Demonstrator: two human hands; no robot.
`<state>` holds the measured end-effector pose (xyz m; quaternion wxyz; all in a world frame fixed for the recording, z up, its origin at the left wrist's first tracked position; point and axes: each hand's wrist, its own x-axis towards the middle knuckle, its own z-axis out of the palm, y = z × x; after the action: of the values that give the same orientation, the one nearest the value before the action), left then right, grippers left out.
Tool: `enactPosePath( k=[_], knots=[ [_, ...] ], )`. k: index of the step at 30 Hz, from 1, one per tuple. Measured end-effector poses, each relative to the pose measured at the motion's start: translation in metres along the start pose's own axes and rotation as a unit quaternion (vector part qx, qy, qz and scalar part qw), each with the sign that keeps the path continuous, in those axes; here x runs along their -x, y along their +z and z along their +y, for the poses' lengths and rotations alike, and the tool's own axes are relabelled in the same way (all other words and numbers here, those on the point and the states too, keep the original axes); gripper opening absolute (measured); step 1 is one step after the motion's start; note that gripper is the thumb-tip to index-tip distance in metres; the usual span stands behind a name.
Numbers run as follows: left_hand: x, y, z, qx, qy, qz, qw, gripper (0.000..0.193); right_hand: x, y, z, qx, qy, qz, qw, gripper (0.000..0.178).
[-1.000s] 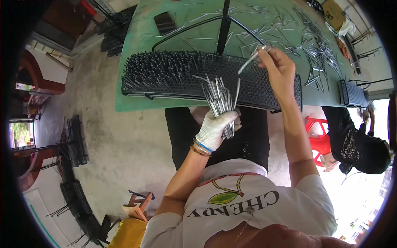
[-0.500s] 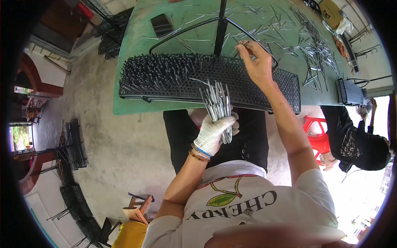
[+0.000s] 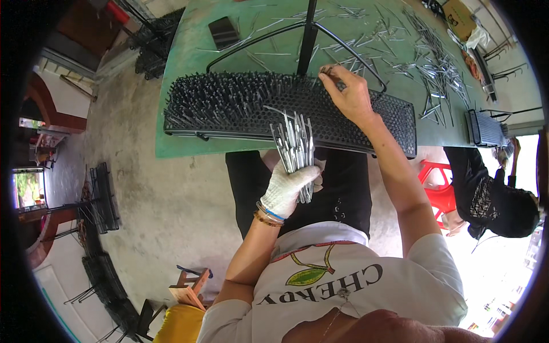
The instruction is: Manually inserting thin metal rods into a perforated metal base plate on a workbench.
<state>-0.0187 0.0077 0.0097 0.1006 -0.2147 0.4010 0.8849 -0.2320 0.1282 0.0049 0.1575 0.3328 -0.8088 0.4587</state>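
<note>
A bundle of thin silvery metal rods (image 3: 293, 143) stands up out of my left hand (image 3: 289, 187), which wears a white knitted glove and is closed around their lower part. In front of it a long black perforated metal rack (image 3: 377, 128) lies at the table's near edge. Dark rods (image 3: 214, 100) stand upright and close together in the holes of its left half, while the right half shows bare holes. My bare right hand (image 3: 350, 96) is over the rack's far edge, fingertips pinched together; what they hold, if anything, is too small to make out.
Loose metal rods (image 3: 437, 80) lie scattered over the green tabletop (image 3: 269, 40). A black bent-bar frame (image 3: 307, 43) rises behind the rack. A small dark block (image 3: 223, 33) sits at the far left. Beyond a red stool (image 3: 437, 188), another person (image 3: 497, 197) sits at the right.
My right hand has moved slightly left and toward me, its fingertips dropping to the rack's far edge. My left hand with the bundle has shifted a little left and nearer.
</note>
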Motion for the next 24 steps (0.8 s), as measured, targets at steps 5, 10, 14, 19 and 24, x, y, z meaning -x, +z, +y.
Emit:
enactPosePath(
  k=[5, 10, 14, 19, 24],
  knots=[
    [0.003, -0.004, 0.002, -0.007, 0.011, 0.005, 1.000, 0.027, -0.003, -0.002, -0.009, -0.043, 0.020, 0.008, 0.999, 0.017],
    [0.005, -0.003, 0.003, -0.014, 0.010, -0.019, 1.000, 0.027, -0.004, -0.003, -0.010, 0.002, 0.020, -0.045, 0.999, 0.017],
    [0.007, -0.007, 0.002, 0.006, 0.012, -0.020, 1.000, 0.027, -0.008, -0.007, -0.014, 0.009, 0.024, -0.071, 0.997, 0.017],
    [0.008, -0.012, 0.001, 0.034, 0.019, -0.010, 0.999, 0.031, 0.003, -0.017, -0.047, 0.097, -0.087, -0.023, 0.991, 0.020],
    [0.009, -0.021, -0.001, 0.063, 0.036, 0.000, 0.997, 0.036, 0.038, 0.002, -0.064, 0.096, -0.127, -0.181, 0.971, 0.031]
  ],
)
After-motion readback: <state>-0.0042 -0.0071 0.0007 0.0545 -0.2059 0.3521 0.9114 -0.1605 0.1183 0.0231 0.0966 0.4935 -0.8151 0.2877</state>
